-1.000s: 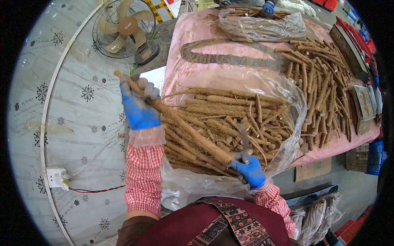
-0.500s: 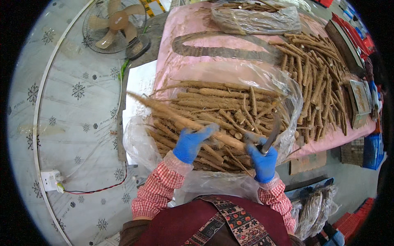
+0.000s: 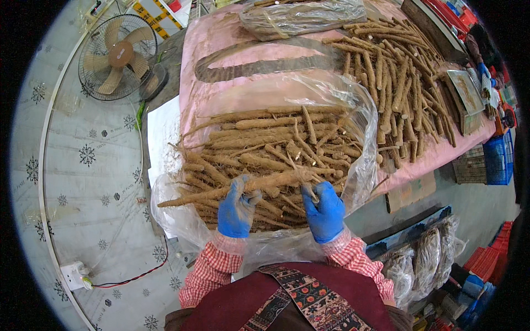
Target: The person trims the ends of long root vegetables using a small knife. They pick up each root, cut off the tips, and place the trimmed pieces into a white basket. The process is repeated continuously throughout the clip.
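Note:
My left hand (image 3: 236,208), in a blue glove, is closed around a long, hairy brown yam root (image 3: 276,180) about its middle. The root lies across in front of me, its thin end to the left and its thick end beside my right hand (image 3: 324,212). The gloved fingers of that hand are pinched together by the thick end. Just what they hold is hard to make out; no knife blade shows clearly. Underneath, a pile of similar roots (image 3: 248,134) fills an opened clear plastic bag (image 3: 367,160).
More yam roots (image 3: 400,88) are heaped on the pink-covered table (image 3: 193,105) at the right. Another filled plastic bag (image 3: 303,19) stands at the back. A fan (image 3: 120,55) is at the far left, and a blue crate (image 3: 498,157) at the right.
The held root's thin end has swung down toward me, leaving the root closer to level. The curved knife blade seen at my right hand no longer shows. The whole view has shifted slightly.

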`<action>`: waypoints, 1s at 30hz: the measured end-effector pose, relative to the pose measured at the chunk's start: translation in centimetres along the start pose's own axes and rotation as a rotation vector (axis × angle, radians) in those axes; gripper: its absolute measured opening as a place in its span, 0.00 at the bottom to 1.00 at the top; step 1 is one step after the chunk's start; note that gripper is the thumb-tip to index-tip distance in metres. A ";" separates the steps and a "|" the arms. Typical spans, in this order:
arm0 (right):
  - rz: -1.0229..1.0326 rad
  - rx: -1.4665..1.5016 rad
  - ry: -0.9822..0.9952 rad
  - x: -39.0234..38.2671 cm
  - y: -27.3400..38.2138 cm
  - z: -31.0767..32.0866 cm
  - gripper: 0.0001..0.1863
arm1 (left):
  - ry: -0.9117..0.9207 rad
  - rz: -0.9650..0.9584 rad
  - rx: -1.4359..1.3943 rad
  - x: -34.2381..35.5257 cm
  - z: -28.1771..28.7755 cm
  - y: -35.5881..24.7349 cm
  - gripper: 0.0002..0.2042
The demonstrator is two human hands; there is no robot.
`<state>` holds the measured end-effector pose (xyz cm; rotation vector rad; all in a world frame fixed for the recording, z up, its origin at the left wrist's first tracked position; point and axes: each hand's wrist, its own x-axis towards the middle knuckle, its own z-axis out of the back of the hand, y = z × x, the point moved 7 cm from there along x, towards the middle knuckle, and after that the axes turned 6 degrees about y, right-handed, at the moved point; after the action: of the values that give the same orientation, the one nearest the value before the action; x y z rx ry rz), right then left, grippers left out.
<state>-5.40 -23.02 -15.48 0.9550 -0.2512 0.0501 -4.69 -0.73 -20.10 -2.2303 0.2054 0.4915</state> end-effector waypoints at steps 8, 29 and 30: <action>-0.028 0.028 0.021 0.3 -0.5 -0.7 0.12 | 0.093 0.062 -0.145 -0.7 -1.6 0.7 0.17; -0.157 0.230 0.083 0.0 -1.7 -0.8 0.13 | -0.003 0.151 -0.223 -1.3 -1.3 5.1 0.15; -0.102 0.205 0.091 -0.1 -1.5 -0.8 0.14 | 0.023 0.166 -0.233 -1.3 -1.5 5.4 0.15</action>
<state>-5.10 -23.23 -17.10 1.1652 -0.1146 0.0257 -7.06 -5.45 -22.48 -2.4597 0.3642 0.6054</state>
